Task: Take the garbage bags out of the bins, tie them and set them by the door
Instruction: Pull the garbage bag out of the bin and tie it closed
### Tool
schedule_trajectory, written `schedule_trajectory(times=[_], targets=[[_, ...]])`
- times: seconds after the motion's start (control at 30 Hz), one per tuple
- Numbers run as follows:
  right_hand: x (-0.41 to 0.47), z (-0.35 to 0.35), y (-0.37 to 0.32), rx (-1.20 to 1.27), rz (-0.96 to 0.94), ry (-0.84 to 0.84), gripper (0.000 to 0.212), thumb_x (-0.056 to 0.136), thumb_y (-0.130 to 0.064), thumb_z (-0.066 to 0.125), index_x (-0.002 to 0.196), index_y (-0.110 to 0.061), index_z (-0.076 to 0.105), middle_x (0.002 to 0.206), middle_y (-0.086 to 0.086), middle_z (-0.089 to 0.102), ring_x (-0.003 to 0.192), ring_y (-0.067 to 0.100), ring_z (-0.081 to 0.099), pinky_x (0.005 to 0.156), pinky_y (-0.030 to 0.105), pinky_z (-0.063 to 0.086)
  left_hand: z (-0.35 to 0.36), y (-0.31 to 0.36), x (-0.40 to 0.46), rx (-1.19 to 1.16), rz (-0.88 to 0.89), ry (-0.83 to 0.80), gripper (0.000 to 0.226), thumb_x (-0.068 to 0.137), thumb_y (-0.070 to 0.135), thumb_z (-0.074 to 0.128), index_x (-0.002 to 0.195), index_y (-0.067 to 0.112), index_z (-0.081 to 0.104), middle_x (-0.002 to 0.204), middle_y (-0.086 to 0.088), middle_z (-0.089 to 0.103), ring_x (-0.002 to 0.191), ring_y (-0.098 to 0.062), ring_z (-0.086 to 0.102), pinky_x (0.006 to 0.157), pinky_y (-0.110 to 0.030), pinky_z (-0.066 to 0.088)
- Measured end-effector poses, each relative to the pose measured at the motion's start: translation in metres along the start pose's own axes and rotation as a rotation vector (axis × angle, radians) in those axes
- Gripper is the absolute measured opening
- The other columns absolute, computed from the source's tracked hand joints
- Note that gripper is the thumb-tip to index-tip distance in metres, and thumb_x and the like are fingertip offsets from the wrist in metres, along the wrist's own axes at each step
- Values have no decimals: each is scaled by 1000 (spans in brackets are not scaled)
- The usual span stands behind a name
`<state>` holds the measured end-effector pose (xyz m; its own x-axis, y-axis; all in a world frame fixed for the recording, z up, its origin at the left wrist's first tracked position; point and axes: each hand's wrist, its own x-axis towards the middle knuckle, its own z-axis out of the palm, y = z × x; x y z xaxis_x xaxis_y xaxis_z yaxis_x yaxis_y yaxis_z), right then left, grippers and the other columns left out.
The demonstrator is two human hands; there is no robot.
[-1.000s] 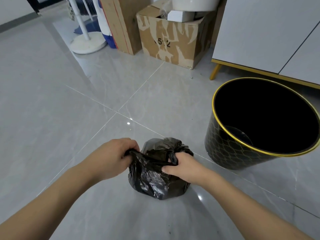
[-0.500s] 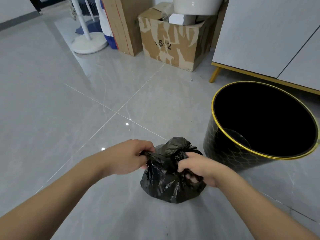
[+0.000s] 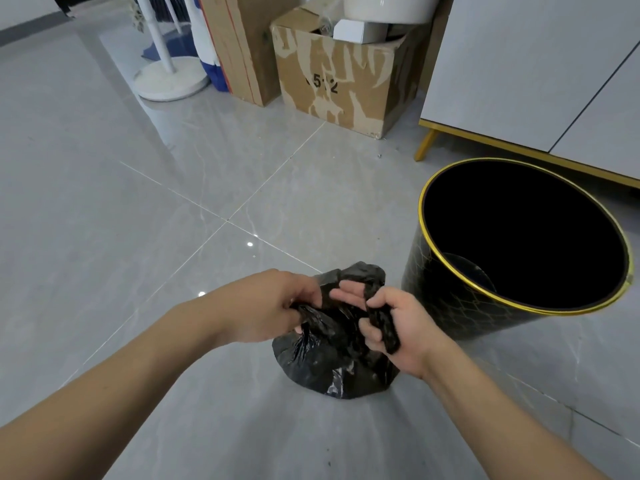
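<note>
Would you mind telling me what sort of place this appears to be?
Probably a room in a home or flat, perhaps mid-move: glossy grey floor tiles, a gold-rimmed black bin, a cabinet on gold legs, and a cardboard box against the wall.

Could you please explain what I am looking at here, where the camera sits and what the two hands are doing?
There is no machine: a person wears one wide-angle camera on the head, looking forward and down, so the two bare arms reach in from the bottom edge. On the grey tiled floor sits a black garbage bag, already out of the black bin with the gold rim, which stands to its right. The left hand grips one twisted end of the bag's top and the right hand grips the other, apparently to tie it. Behind stand a cardboard box, a white stand base and a white cabinet.
</note>
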<state>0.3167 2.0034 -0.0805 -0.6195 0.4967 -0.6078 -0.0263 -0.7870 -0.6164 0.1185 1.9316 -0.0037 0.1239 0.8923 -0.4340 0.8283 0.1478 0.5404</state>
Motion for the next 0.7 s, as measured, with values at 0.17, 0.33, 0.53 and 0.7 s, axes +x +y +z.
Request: schedule_trajectory(times=[0.17,0.33,0.53,0.7], targets=[[-15,10,1,-510,82,-125,40,87,-17,59,127,-25,60,92,-5,73,56,6,64,50,14,45,-2,-6,5,-35,-13,125,19,85,12,61,88,30,59,82,10,63,74,-9,58,69,-24,49],[-16,15,1,-814,72,-155,35,77,-37,79,107,-22,70,105,-7,75,100,5,68,93,21,49,6,-6,27,-309,-25,82,15,76,21,66,81,35,66,107,14,63,99,-10,62,92,-35,51],[-7,11,3,-775,21,15,18,88,-14,69,105,-9,71,103,6,75,97,20,71,94,33,53,10,3,51,-481,-109,135,14,82,4,67,90,15,68,101,-8,66,86,-17,63,74,-24,49],[-5,7,-4,-781,107,18,20,72,-11,56,88,-6,66,95,16,72,91,31,69,85,39,55,7,6,56,-569,-80,93,15,88,0,60,100,2,68,88,-14,66,71,-19,60,60,-22,50]])
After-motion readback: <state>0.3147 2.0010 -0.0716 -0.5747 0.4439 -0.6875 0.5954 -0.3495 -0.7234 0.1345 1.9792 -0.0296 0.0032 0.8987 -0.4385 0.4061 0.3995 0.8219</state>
